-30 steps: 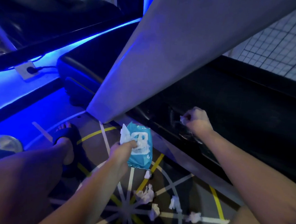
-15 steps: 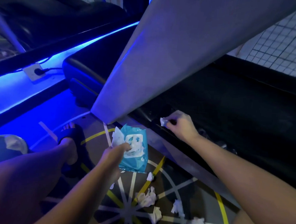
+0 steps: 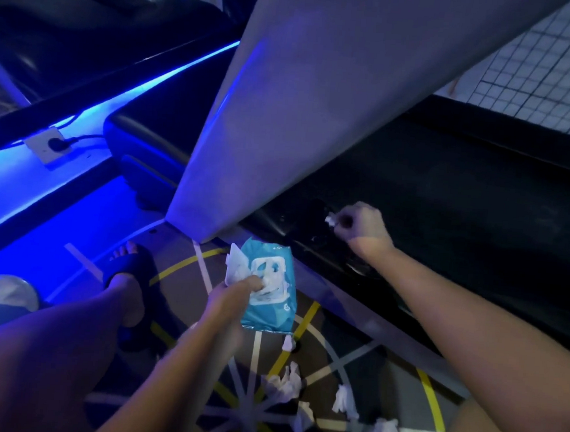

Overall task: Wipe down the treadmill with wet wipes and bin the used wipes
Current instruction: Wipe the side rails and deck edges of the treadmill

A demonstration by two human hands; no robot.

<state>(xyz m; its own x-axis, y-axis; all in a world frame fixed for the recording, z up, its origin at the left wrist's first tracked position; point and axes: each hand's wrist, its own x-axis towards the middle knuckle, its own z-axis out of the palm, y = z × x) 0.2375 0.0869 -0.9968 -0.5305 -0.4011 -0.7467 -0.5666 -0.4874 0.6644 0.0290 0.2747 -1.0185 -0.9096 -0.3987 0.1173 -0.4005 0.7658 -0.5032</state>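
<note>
My right hand [image 3: 360,226] grips a small crumpled white wipe [image 3: 330,219] and holds it against the black side rail of the treadmill [image 3: 446,200], just right of the grey upright post [image 3: 302,99]. My left hand [image 3: 234,293] holds a blue wet wipe packet [image 3: 271,302] above the floor, with a white wipe sticking out at its top left. Several used white wipes [image 3: 285,383] lie crumpled on the floor below the packet.
A round bin [image 3: 1,294] with a white wipe inside sits at the far left edge. My foot in a dark slipper [image 3: 131,272] stands on the patterned floor. A wall socket with a plug [image 3: 50,147] sits under the blue light strip.
My right hand slid the wipe left along the rail, then back to the right. The left hand with the packet stayed in roughly the same place.
</note>
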